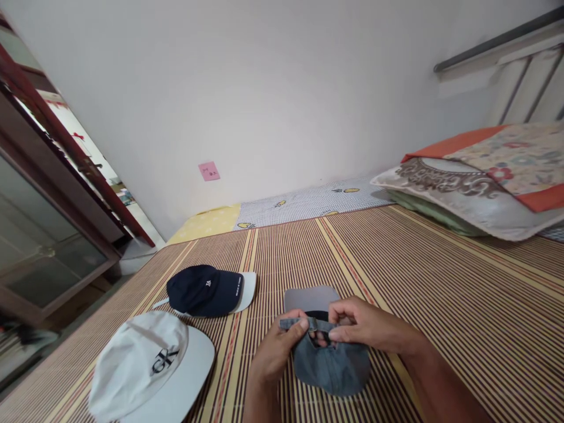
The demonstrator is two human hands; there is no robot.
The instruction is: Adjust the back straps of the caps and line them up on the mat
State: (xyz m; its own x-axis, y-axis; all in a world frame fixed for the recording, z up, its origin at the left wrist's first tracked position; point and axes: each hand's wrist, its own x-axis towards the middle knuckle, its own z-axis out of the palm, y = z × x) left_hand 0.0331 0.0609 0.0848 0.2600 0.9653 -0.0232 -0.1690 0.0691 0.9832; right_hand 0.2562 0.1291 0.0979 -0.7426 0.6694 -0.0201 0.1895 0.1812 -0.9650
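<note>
A grey-blue baseball cap [332, 370] lies on the striped bamboo mat, its back and strap toward me and its lighter grey brim [308, 298] pointing away. My left hand [282, 343] pinches the left part of the cap's adjustment strap [295, 323] between thumb and fingers. On the other side of the strap opening, my right hand [359, 326] is closed on the cap's rear edge, some fingers hidden behind it. To the left are a navy cap [194, 292] with a white-edged brim and a white cap [136, 358] with black letters.
The bamboo mat [388, 270] covers the bed. Pillows [458, 200] with an orange-edged floral cloth [524, 158] lie at the right. A pink note [208, 171] is on the wall; a glass-fronted cabinet [39, 241] stands at the left.
</note>
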